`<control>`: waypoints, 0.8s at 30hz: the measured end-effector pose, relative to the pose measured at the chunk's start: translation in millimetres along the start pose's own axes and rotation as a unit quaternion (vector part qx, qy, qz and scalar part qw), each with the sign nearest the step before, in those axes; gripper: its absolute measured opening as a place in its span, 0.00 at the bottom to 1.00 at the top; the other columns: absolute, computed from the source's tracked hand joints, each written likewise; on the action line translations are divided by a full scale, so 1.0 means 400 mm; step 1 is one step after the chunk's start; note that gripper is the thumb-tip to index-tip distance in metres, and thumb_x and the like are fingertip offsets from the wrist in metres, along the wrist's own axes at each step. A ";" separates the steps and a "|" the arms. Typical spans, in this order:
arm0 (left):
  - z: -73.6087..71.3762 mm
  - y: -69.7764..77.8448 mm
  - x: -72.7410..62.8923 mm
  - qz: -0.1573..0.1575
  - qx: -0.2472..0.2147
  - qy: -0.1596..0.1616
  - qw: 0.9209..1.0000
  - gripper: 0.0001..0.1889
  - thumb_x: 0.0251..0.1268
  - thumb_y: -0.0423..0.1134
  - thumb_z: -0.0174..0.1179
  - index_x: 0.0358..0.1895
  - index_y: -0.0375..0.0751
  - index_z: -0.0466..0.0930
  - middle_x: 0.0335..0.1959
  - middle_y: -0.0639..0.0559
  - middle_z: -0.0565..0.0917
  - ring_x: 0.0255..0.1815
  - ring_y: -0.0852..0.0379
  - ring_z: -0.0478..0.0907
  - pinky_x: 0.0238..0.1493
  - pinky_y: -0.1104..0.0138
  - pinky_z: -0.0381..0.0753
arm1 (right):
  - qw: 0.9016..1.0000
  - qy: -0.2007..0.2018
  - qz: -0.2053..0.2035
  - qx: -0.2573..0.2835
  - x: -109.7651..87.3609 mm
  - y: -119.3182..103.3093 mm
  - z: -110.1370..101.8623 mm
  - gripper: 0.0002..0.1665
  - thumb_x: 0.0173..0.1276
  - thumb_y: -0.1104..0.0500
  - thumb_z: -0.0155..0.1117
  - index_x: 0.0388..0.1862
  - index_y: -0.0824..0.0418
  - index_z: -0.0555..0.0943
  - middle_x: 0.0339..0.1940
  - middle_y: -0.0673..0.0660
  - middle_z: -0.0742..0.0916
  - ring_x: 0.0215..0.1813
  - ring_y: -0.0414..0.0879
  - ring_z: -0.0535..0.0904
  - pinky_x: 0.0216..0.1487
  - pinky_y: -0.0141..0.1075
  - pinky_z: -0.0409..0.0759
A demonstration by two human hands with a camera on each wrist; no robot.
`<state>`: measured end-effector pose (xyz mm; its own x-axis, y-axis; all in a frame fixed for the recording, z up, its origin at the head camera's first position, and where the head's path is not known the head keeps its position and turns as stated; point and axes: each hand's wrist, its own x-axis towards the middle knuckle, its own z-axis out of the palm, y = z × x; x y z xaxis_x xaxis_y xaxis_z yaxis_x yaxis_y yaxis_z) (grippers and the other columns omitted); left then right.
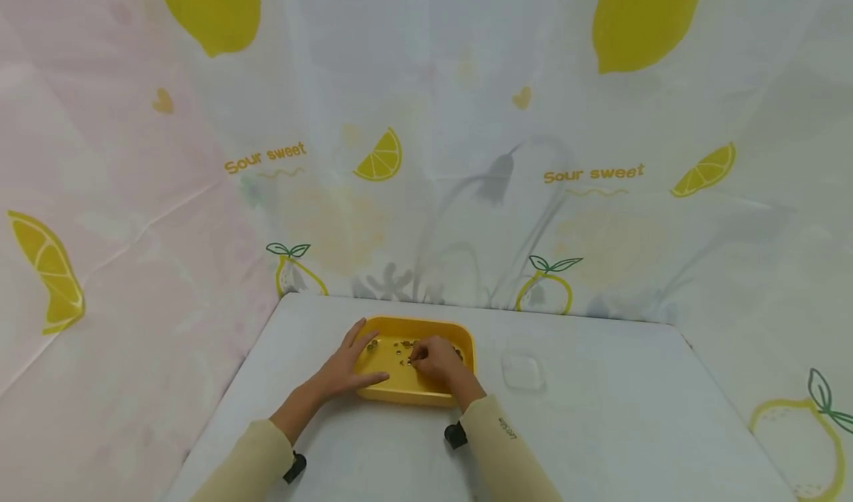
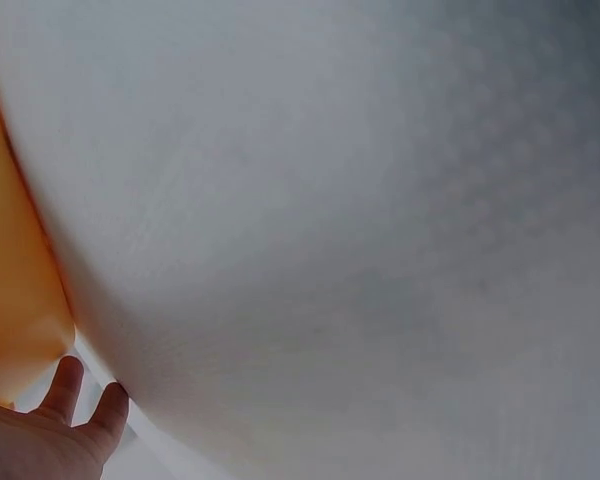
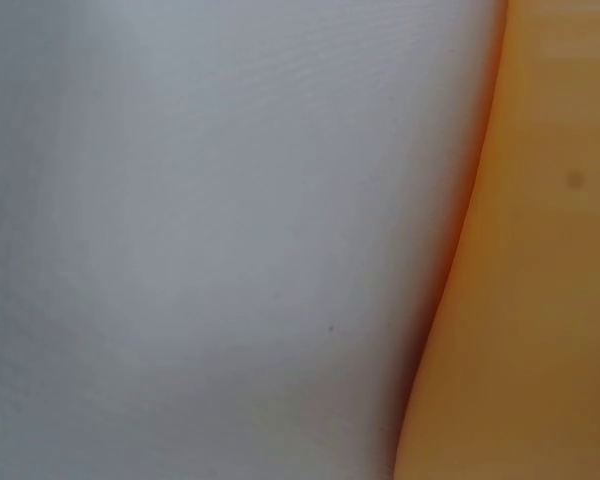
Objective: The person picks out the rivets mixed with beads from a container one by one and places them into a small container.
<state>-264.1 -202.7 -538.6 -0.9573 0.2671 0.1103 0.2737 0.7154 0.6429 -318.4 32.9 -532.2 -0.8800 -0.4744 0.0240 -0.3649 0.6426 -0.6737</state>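
Note:
A yellow tray (image 1: 408, 397) with rounded corners stands on the white table, and several small brassy metal pieces (image 1: 406, 344) lie scattered on its floor. My left hand (image 1: 340, 370) is at the tray's left end, fingers and thumb spread over the rim. Inside the tray my right hand (image 1: 440, 360) has its fingers curled, the tips pinching at a small metal piece mostly hidden by them. In the left wrist view, fingertips of the left hand (image 2: 40, 445) show beside the tray wall (image 2: 15, 270). Only the tray's outer wall (image 3: 540, 250) and tabletop appear in the right wrist view.
To the right of the tray, a small clear plastic container (image 1: 523, 372) sits on the white tabletop (image 1: 613, 413). Lemon-printed cloth (image 1: 453, 154) hangs behind the table and along its sides. A dark wrist device shows by each sleeve.

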 end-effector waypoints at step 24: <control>-0.005 0.009 -0.001 -0.014 -0.013 -0.004 1.000 0.48 0.56 0.63 0.67 0.77 0.46 0.58 0.82 0.41 0.42 0.78 0.33 0.53 0.70 0.38 0.62 | 0.997 0.014 0.043 0.059 0.002 -0.008 -0.005 0.06 0.62 0.68 0.68 0.34 0.62 0.90 0.37 0.56 0.89 0.39 0.45 0.80 0.43 0.40 0.83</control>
<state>-262.7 -201.5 -534.8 -0.9639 0.2519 0.0859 0.2437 0.7056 0.6654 -318.4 31.8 -528.6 -0.9154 -0.4022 -0.0185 -0.2503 0.6044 -0.7564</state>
